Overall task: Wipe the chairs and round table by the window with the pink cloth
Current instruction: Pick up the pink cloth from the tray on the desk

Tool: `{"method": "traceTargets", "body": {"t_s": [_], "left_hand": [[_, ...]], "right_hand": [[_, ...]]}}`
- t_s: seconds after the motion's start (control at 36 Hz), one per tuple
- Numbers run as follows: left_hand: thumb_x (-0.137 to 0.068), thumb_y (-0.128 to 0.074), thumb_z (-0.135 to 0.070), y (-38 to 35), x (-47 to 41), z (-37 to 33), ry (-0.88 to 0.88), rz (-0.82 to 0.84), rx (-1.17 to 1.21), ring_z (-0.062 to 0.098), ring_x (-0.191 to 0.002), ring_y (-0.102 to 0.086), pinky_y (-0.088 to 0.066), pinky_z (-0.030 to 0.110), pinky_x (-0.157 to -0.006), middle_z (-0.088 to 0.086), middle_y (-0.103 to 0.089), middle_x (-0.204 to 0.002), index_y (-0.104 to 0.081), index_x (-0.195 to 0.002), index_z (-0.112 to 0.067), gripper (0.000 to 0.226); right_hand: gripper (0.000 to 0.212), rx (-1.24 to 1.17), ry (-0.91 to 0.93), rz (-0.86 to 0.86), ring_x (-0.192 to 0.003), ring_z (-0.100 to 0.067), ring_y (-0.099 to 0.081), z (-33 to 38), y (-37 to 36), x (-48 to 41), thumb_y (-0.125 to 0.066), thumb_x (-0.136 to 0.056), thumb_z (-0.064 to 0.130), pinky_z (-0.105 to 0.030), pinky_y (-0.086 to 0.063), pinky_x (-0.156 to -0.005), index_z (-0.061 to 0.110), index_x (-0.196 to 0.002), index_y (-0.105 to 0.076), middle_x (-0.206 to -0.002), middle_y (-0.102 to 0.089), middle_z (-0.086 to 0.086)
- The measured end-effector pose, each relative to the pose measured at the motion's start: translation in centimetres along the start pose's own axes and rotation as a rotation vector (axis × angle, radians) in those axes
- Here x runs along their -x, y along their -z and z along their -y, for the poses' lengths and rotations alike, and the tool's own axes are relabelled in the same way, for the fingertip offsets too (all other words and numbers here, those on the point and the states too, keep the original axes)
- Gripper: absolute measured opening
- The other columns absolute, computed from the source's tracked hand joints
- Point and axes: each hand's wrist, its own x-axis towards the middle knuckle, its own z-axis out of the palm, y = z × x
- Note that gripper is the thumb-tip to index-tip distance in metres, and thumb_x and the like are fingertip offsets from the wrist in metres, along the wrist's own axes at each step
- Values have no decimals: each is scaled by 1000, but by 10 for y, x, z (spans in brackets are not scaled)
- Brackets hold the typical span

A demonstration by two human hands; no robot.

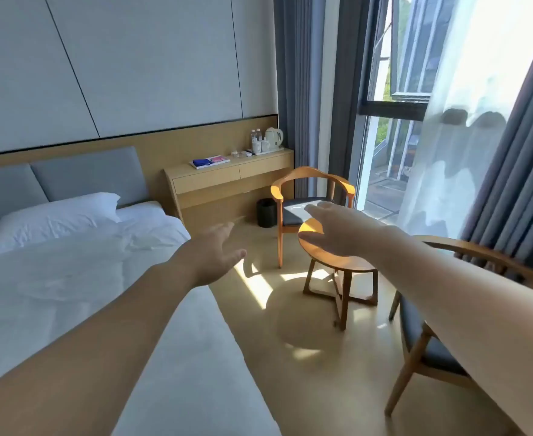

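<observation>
Hotel bedroom: made bed (70,278), kettle (274,138) tray, window chairs (314,196).

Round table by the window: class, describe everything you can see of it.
The round table is small, of warm brown wood, with a flat round top on slanted legs joined by crossed bars near the floor. It stands upright between the far chair and the near chair. Sunlight brightens its left edge. The right hand hides part of the top; whether it touches cannot be told.

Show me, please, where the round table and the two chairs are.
round table (337,261): head view, shaded top.
far chair (290,217): head view, grey seat.
near chair (422,341): head view, grey seat.
</observation>
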Motion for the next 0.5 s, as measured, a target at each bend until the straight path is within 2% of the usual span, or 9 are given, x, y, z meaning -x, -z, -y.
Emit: {"method": "traceTargets", "body": {"t_s": [0.11, 0.19, 0.33, 0.5], "left_hand": [[-94, -52, -44, -10, -14, 9, 6, 50, 12, 22, -138, -34, -33, 38, -111, 2, -24, -157, -19, -151, -20, 70], [-95, -51, -45, -20, -29, 14, -5, 65, 4, 19, -142, -25, -28, 37, -113, 1, -22, -158, -19, -152, -19, 70], [-94, -51, -45, -34, -54, 17, -15, 58, -13, 20, -143, -25, -29, 37, -112, 2, -24, -157, -20, -151, -19, 70], [-95, -51, -44, -48, -98, 15, -4, 55, -18, 19, -143, -23, -27, 36, -112, 2, -23, -157, -19, -152, -18, 70]], "right_hand": [[68, 41, -23, 13, -125, -25, -52, -5, -11, -14, -49, -94, 56, -39, -49, -99, 19, -149, -34, -144, -47, -5], [67, 46, -27, 26, -126, -25, -52, -14, -19, -25, -49, -94, 55, -37, -48, -98, 20, -149, -33, -144, -47, -5], [63, 50, -21, 28, -113, -23, -58, -33, -29, -49, -49, -94, 55, -34, -52, -89, 21, -145, -38, -132, -54, -4], [62, 44, -1, 23, -117, -22, -56, -62, -43, -87, -50, -95, 53, -30, -48, -88, 20, -145, -38, -134, -53, -5]]}}
